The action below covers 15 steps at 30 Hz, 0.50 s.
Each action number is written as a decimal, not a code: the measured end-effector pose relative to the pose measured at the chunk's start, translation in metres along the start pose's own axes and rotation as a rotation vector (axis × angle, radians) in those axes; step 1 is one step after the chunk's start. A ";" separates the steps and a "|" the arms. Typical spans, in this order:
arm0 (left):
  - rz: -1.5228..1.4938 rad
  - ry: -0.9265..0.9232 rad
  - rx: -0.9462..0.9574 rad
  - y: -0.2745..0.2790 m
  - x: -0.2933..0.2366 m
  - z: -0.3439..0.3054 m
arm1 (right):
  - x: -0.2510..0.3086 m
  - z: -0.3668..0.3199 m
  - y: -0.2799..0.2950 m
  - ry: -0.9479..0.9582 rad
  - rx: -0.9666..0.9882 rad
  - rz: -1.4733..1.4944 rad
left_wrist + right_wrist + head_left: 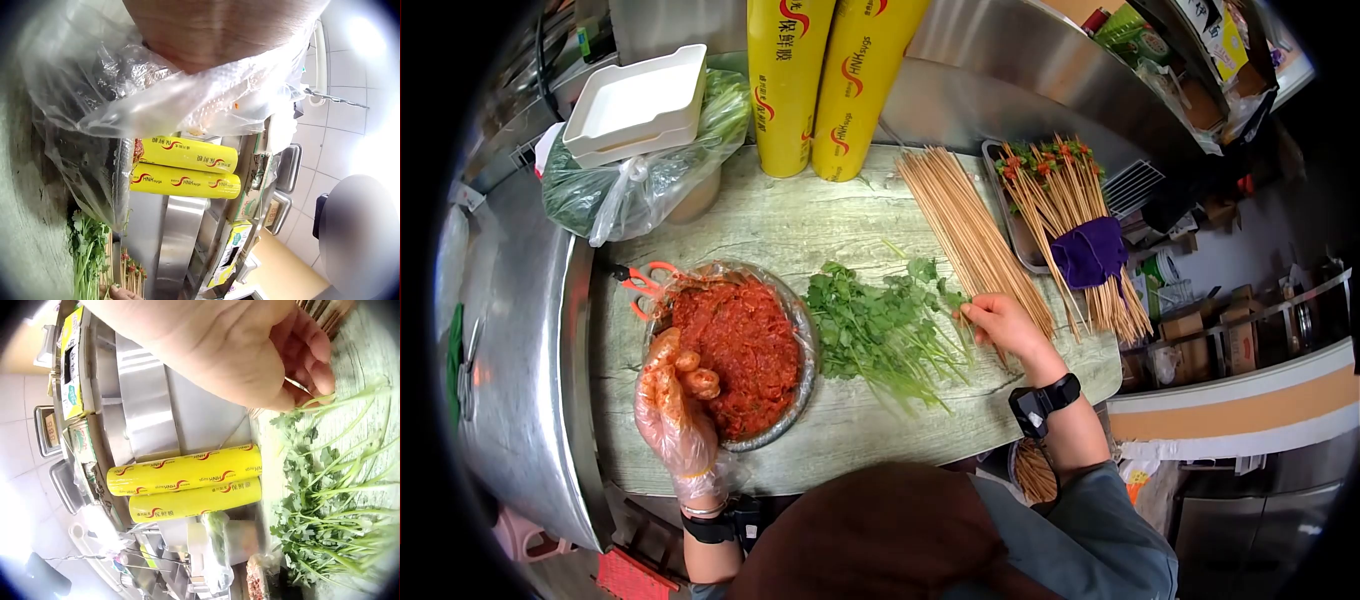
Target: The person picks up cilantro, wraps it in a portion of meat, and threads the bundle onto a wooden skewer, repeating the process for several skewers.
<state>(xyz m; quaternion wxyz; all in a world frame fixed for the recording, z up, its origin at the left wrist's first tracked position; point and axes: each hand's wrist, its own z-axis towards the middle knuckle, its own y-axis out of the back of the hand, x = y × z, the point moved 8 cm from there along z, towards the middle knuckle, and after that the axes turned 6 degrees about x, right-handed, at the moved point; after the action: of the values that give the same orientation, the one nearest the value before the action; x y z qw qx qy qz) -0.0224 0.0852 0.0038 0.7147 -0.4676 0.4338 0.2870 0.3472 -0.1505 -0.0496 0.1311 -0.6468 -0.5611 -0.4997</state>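
Observation:
My bare right hand (1005, 325) pinches a cilantro sprig (322, 403) between thumb and fingertips, at the right side of a loose cilantro pile (862, 320). The pile's leaves lie toward the left and back, its thin stems toward the right and front. My left hand (670, 405), in a clear plastic glove smeared with red, rests over the near-left part of a plastic-lined bowl (807, 345). Its fingers are loosely curled, with nothing visible in them. Red seasoned meat mixture (745, 340) fills the bowl. In the left wrist view the glove cuff and wrist hide the fingers.
Bare wooden skewers (970, 225) lie behind my right hand. Farther right, filled skewers (1065, 185) and a purple cloth (1090, 252) lie by a metal tray (1025, 235). Two yellow film rolls (840, 100) stand at the back. Orange-handled scissors (640, 282) sit beside the bowl.

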 end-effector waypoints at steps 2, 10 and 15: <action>0.008 -0.012 -0.019 0.000 -0.001 -0.001 | -0.010 0.005 0.008 0.100 -0.034 -0.140; 0.008 0.017 0.022 0.004 0.004 -0.001 | 0.009 -0.010 0.001 0.090 -0.118 -0.394; 0.002 0.001 -0.008 0.001 0.002 -0.001 | 0.040 -0.017 -0.015 0.224 -0.273 -0.722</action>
<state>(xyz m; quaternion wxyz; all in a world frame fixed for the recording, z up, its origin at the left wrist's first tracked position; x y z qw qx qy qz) -0.0221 0.0846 0.0014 0.7124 -0.4701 0.4334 0.2892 0.3203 -0.1341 -0.0155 -0.0796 -0.3611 -0.6629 -0.6510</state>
